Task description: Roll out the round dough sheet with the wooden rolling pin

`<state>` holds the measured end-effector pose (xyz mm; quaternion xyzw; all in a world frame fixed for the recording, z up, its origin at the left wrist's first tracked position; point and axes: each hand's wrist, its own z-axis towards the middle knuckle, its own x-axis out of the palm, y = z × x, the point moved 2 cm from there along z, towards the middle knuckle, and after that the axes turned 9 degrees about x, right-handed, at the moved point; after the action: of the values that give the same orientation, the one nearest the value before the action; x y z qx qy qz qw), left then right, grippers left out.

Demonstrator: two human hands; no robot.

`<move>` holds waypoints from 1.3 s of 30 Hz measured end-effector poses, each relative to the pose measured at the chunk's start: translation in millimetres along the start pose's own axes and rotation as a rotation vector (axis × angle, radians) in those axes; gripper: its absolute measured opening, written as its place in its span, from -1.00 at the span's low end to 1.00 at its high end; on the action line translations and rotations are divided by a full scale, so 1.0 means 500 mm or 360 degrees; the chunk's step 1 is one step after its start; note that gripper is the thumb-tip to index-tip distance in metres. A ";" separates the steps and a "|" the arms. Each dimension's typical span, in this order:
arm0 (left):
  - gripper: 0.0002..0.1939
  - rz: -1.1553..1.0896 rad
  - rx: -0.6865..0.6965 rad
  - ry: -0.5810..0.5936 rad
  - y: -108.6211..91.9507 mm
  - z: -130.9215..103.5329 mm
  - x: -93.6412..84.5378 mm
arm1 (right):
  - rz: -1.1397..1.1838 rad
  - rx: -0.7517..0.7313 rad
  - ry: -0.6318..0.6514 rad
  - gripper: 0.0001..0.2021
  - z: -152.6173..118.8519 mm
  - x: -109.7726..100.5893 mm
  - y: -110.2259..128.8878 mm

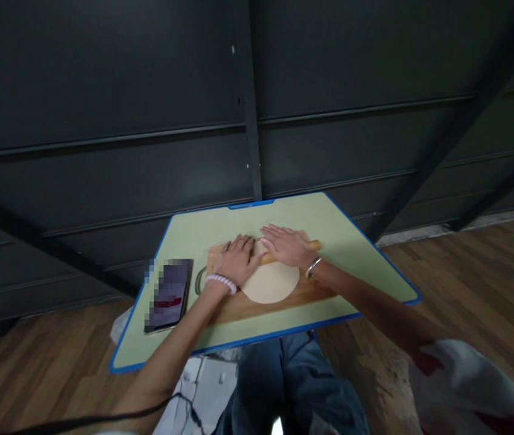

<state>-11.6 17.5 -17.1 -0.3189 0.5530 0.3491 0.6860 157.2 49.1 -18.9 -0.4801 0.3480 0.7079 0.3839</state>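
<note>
A thin, round sheet of dough [271,285] lies on a wooden board [239,310]. Across its far part lies a wooden rolling pin [314,245], its right end showing past my right hand [286,246]. That hand rests flat on the pin, fingers stretched out toward the left. My left hand [237,261] lies over the pin's left part with its fingers extended forward and its thumb pointing right. The pin's left end is hidden beneath it. Both palms press from above rather than wrapping around the pin.
The board sits on a pale green table [366,284] with a blue rim. A phone [170,293] lies at the table's left, and a dark metal ring [199,280] is beside the board. Behind the table stands a dark panelled wall [184,163]. A black cable [148,411] crosses the lower left.
</note>
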 end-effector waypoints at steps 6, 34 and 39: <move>-0.40 -0.0195 -0.0076 0.0251 0.061 0.072 0.020 | -0.0004 0.0079 0.0206 -0.57 0.096 0.014 -0.023; -0.50 0.0051 0.0041 0.0006 -0.025 -0.026 -0.010 | -0.0189 0.0315 -0.0126 -0.49 -0.105 -0.030 0.057; -0.54 -0.0036 0.0123 -0.0086 -0.054 -0.075 -0.021 | -0.0198 0.0330 -0.0197 -0.51 -0.184 -0.040 0.107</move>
<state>-11.0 -29.8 -12.2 -0.2888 0.5436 0.3281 0.7166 153.1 -59.0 -20.7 -0.4138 0.3644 0.6713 0.4953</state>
